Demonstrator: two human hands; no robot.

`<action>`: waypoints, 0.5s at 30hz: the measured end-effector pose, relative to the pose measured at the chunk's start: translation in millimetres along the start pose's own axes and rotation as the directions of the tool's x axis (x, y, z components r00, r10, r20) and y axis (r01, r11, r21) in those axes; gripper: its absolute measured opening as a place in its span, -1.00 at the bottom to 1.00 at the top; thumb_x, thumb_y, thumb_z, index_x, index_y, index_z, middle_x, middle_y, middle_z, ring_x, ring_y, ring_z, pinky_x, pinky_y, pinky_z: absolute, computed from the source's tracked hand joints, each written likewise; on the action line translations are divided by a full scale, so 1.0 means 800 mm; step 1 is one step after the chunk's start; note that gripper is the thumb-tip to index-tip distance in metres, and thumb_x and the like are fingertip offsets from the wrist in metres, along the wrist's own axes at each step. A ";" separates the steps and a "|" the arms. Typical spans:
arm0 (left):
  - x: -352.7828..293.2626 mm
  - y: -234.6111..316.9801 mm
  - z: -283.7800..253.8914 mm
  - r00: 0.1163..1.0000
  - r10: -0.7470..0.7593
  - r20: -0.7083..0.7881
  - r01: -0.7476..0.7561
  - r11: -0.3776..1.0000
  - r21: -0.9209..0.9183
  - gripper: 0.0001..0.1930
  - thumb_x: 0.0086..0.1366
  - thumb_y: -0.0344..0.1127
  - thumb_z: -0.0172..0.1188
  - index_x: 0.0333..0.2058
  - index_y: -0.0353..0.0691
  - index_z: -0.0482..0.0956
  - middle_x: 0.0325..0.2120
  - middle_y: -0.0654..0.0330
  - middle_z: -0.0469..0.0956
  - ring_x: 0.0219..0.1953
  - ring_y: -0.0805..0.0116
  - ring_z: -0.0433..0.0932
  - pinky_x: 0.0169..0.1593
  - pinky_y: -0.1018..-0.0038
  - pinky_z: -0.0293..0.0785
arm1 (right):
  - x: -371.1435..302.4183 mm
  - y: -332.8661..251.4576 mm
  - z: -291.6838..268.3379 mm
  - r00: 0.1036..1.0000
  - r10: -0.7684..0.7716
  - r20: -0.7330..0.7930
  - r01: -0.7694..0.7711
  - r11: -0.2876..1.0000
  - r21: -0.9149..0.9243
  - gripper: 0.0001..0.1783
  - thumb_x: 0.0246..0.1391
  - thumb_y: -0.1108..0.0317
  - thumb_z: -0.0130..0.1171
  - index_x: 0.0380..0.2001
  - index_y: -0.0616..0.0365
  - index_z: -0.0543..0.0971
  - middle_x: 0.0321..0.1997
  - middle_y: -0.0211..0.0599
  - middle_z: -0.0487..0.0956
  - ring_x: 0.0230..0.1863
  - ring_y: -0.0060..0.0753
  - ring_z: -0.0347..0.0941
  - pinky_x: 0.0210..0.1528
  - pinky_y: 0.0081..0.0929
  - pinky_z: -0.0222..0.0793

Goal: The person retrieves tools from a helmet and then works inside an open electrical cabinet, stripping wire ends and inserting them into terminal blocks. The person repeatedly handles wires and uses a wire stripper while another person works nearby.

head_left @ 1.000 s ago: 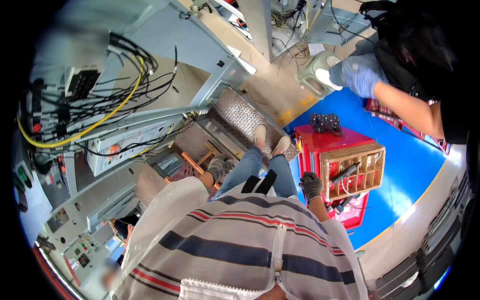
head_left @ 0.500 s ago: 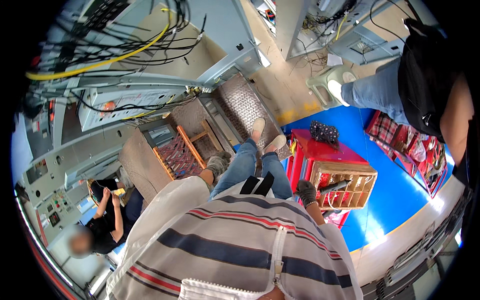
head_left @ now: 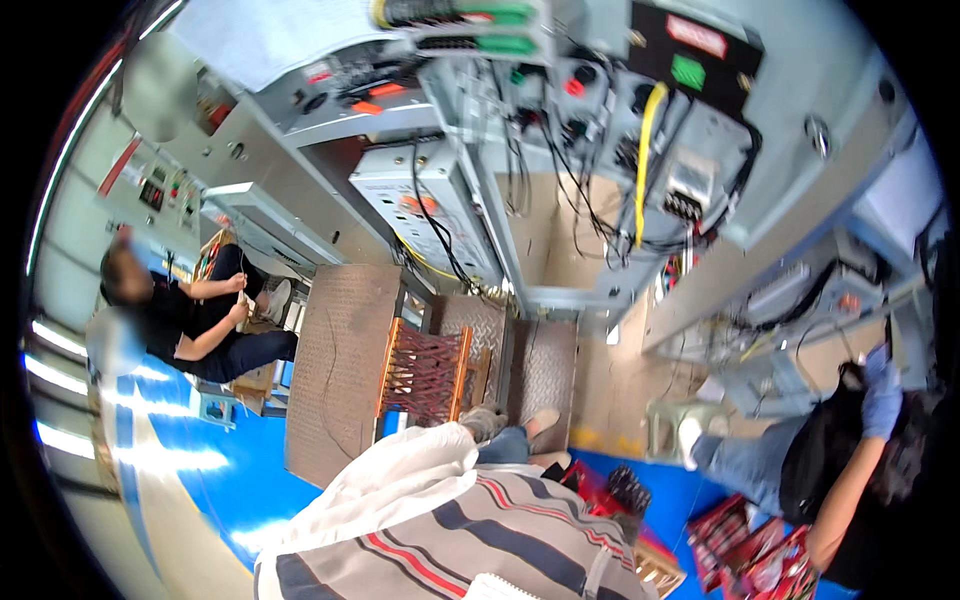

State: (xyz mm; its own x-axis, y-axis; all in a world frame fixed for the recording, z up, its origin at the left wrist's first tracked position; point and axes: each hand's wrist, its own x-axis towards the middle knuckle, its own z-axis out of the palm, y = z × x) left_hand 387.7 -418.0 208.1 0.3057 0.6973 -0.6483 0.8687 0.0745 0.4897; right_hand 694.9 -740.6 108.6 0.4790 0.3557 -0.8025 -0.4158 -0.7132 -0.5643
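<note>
My left hand (head_left: 485, 422), in a grey knit glove, hangs low beside my leg; its fingers are too blurred to read. It is nearest to a small folding stool (head_left: 428, 378) with an orange wooden frame and woven dark-red cords, which rests on the steel steps. Only a dark sliver at my right side, by the wooden compartment crate (head_left: 658, 570), may be my right hand (head_left: 630, 524); my jacket hides the rest. Ahead stands an open grey electrical cabinet (head_left: 560, 297) with black cables and a yellow cable (head_left: 648, 165) hanging inside.
A brown steel platform (head_left: 335, 370) lies at the left, with tread-plate steps (head_left: 543, 370) under my feet. A seated person (head_left: 200, 310) works at the far left. Another person (head_left: 840, 460) with a blue glove stands at the right, one foot by a pale green plastic stool (head_left: 665, 425).
My view has swung up and left, bringing the cabinet's inside into the middle. The crate and my right hand have slid low and mostly behind my jacket. The right-hand person's blue glove now shows.
</note>
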 end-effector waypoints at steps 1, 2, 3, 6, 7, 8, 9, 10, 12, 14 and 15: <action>-0.009 -0.006 -0.022 0.996 -0.073 -0.051 0.076 0.996 0.044 -0.62 0.11 -0.07 -0.01 -0.22 -0.22 0.52 -0.33 -0.05 0.53 -0.18 0.05 0.50 -0.11 0.29 0.38 | 0.003 -0.021 0.005 1.000 -0.012 -0.008 0.012 1.000 0.026 -0.81 -0.02 0.23 0.02 -0.50 0.13 0.42 -0.49 -0.33 0.43 -0.50 -0.42 0.38 -0.46 -0.44 0.35; -0.025 -0.022 -0.025 0.992 -0.119 -0.050 0.118 0.993 -0.022 -0.55 0.12 0.02 -0.02 -0.17 -0.21 0.52 -0.25 -0.08 0.51 -0.13 0.02 0.47 -0.06 0.28 0.35 | 0.006 -0.041 -0.001 1.000 -0.019 -0.010 0.019 0.999 0.027 -0.81 -0.02 0.23 0.02 -0.49 0.13 0.42 -0.48 -0.33 0.43 -0.49 -0.41 0.39 -0.46 -0.43 0.36; -0.036 -0.031 -0.033 0.978 -0.207 -0.033 0.205 0.977 -0.059 -0.51 0.14 0.07 -0.03 -0.16 -0.22 0.51 -0.21 -0.08 0.50 -0.10 0.02 0.46 -0.04 0.29 0.34 | 0.008 -0.063 -0.012 0.998 -0.060 -0.031 0.061 0.998 0.022 -0.81 -0.01 0.23 0.01 -0.47 0.13 0.42 -0.47 -0.32 0.43 -0.48 -0.40 0.39 -0.45 -0.43 0.37; -0.045 -0.088 -0.033 0.949 -0.316 0.011 0.316 0.949 0.001 -0.47 0.10 0.14 -0.02 -0.11 -0.14 0.50 -0.17 -0.01 0.50 -0.08 0.03 0.45 -0.02 0.30 0.33 | -0.008 -0.136 -0.066 0.975 -0.184 -0.128 0.186 0.982 0.005 -0.80 0.01 0.22 0.00 -0.44 0.14 0.41 -0.43 -0.31 0.44 -0.46 -0.37 0.41 -0.43 -0.41 0.38; -0.021 -0.161 0.009 0.950 -0.309 -0.050 0.310 0.951 -0.003 -0.50 0.09 0.10 0.02 -0.09 -0.09 0.49 -0.14 0.03 0.49 -0.10 0.06 0.46 -0.02 0.31 0.33 | -0.012 -0.171 -0.088 0.960 -0.242 -0.143 0.241 0.970 -0.024 -0.79 0.01 0.21 0.00 -0.43 0.14 0.41 -0.42 -0.30 0.44 -0.46 -0.36 0.41 -0.42 -0.41 0.39; -0.026 -0.187 0.016 0.935 -0.351 0.045 0.352 0.936 -0.018 -0.52 0.07 0.08 0.05 -0.09 -0.05 0.49 -0.16 0.05 0.50 -0.13 0.08 0.48 -0.02 0.32 0.33 | -0.013 -0.209 -0.111 0.941 -0.300 -0.157 0.295 0.954 -0.055 -0.79 0.02 0.21 -0.01 -0.42 0.14 0.41 -0.40 -0.30 0.44 -0.45 -0.35 0.42 -0.42 -0.40 0.39; -0.029 -0.193 0.012 0.934 -0.355 0.040 0.355 0.935 -0.011 -0.52 0.07 0.08 0.06 -0.09 -0.05 0.49 -0.17 0.05 0.51 -0.14 0.09 0.48 -0.03 0.32 0.34 | -0.021 -0.245 -0.140 0.913 -0.364 -0.184 0.357 0.931 -0.073 -0.78 0.02 0.21 -0.01 -0.41 0.14 0.41 -0.39 -0.29 0.45 -0.44 -0.34 0.42 -0.41 -0.40 0.40; -0.032 -0.196 0.007 0.935 -0.353 0.033 0.353 0.936 -0.001 -0.52 0.07 0.08 0.06 -0.09 -0.06 0.49 -0.19 0.05 0.52 -0.15 0.10 0.49 -0.04 0.32 0.34 | -0.032 -0.281 -0.170 0.878 -0.430 -0.209 0.419 0.903 -0.095 -0.78 0.03 0.21 -0.01 -0.39 0.14 0.41 -0.38 -0.29 0.45 -0.44 -0.32 0.43 -0.41 -0.39 0.41; -0.040 -0.195 -0.004 0.933 -0.360 0.011 0.360 0.933 0.011 -0.51 0.06 0.07 0.07 -0.09 -0.06 0.49 -0.21 0.06 0.53 -0.17 0.11 0.50 -0.06 0.32 0.36 | -0.054 -0.360 -0.230 0.797 -0.559 -0.229 0.539 0.829 -0.145 -0.77 0.04 0.20 -0.02 -0.37 0.15 0.40 -0.35 -0.28 0.45 -0.43 -0.30 0.44 -0.39 -0.38 0.42; -0.030 -0.180 -0.023 0.892 -0.392 -0.224 0.365 0.918 -0.156 -0.55 0.05 0.06 0.08 -0.19 -0.12 0.52 -0.27 -0.03 0.53 -0.19 0.03 0.50 -0.11 0.26 0.38 | -0.083 -0.441 -0.283 0.709 -0.674 -0.208 0.638 0.738 -0.217 -0.76 0.05 0.19 -0.03 -0.35 0.15 0.40 -0.33 -0.27 0.45 -0.41 -0.28 0.45 -0.38 -0.37 0.43; -0.044 -0.144 -0.069 0.850 -0.417 -0.322 0.349 0.903 -0.250 -0.57 0.05 0.05 0.08 -0.23 -0.15 0.53 -0.29 -0.06 0.52 -0.20 0.00 0.50 -0.12 0.24 0.39 | -0.095 -0.473 -0.306 0.671 -0.719 -0.180 0.670 0.693 -0.268 -0.75 0.06 0.19 -0.03 -0.34 0.15 0.40 -0.31 -0.26 0.46 -0.41 -0.27 0.45 -0.38 -0.36 0.44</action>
State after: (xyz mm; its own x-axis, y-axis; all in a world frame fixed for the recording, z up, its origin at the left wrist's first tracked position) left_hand 255.2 -412.1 206.6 -0.2279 0.7910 -0.5678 0.7940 0.4885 0.3618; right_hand 1004.7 -645.7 430.6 0.7598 0.6427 -0.0983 0.2398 -0.4176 -0.8764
